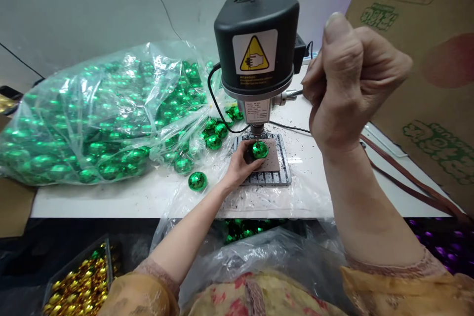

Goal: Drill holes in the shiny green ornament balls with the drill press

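Observation:
My left hand (242,162) pinches a shiny green ball (259,149) from its left side, over a brown pad on the slotted metal base plate (285,175). Directly above the ball is the chuck of a black drill press (257,42) with a yellow warning label. The drill tip meets the top of the ball, though the exact contact is too small to tell. Raised to the right of the machine, my right hand (340,79) is closed in a fist; the handle or whatever it may hold is hidden behind the fingers.
A clear bag of green balls (92,118) fills the left of the white table (99,202). One loose green ball (197,181) lies left of the base plate. A cardboard box (425,59) stands at right. Gold balls (79,281) sit in a container below left.

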The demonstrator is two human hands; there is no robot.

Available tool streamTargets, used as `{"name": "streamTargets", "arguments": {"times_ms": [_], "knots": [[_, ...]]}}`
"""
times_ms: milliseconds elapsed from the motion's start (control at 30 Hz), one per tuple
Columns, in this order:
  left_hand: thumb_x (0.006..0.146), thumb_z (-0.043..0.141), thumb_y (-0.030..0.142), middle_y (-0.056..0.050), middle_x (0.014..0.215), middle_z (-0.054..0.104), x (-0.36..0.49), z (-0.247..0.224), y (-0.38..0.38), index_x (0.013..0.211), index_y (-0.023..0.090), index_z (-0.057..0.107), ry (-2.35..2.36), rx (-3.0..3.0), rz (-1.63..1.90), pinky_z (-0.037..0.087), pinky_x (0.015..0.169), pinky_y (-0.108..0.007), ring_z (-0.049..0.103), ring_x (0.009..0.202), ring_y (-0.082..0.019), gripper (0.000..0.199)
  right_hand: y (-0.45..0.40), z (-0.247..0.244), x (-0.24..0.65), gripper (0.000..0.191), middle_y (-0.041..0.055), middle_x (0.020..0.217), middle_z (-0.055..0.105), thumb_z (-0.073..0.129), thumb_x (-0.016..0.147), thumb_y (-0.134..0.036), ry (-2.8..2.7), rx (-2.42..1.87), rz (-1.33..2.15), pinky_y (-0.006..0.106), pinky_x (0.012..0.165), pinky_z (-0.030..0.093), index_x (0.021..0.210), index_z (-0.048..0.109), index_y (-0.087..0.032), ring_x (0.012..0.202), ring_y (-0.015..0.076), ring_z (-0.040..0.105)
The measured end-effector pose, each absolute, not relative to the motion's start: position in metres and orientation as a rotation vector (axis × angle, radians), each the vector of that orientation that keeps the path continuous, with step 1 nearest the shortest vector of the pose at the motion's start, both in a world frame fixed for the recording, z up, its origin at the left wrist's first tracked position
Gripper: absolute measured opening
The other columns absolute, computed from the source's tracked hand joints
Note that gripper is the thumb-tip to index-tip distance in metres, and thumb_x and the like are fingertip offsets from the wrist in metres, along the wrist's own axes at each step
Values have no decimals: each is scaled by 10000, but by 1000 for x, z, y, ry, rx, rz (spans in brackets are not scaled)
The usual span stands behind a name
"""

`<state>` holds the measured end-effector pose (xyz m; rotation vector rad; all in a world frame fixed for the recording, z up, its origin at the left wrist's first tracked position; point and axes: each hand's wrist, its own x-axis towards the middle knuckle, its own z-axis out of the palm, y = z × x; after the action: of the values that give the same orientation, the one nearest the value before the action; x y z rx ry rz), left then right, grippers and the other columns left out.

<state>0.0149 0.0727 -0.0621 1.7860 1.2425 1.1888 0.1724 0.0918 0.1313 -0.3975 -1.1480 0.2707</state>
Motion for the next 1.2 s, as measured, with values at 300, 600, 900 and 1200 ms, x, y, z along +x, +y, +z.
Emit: {"name": "streamTargets", "arguments": {"times_ms": [300,600,900,1200], "knots": [[825,781,379,-100,1178,681,14,-63,73,1254,183,526,1222,1797,1199,548,942,-378,669,1087,-245,535,77,105,174,429,-58,449,396,578,908,-267,-1157,-466,256,295,456,273,500,468,-196,400,51,338],[832,773,375,-94,1197,679,13,-65,73,1269,196,521,1222,1812,1186,546,965,-390,667,1117,-252,535,81,89,174,433,-55,444,359,571,891,-256,-1140,-411,164,292,475,279,484,438,-192,407,44,350],[826,778,376,-95,1185,681,14,-64,73,1268,190,530,1194,1796,1206,535,970,-386,659,1120,-249,539,89,71,175,538,-53,431,294,585,885,-290,-1120,-393,45,283,466,213,456,290,-155,407,29,272],[823,783,383,-92,1184,679,14,-62,70,1260,196,541,1220,1787,1214,538,970,-397,662,1115,-253,534,94,57,178,512,-71,403,306,583,851,-202,-1172,-258,-43,278,381,233,459,255,-170,353,43,286]]}}
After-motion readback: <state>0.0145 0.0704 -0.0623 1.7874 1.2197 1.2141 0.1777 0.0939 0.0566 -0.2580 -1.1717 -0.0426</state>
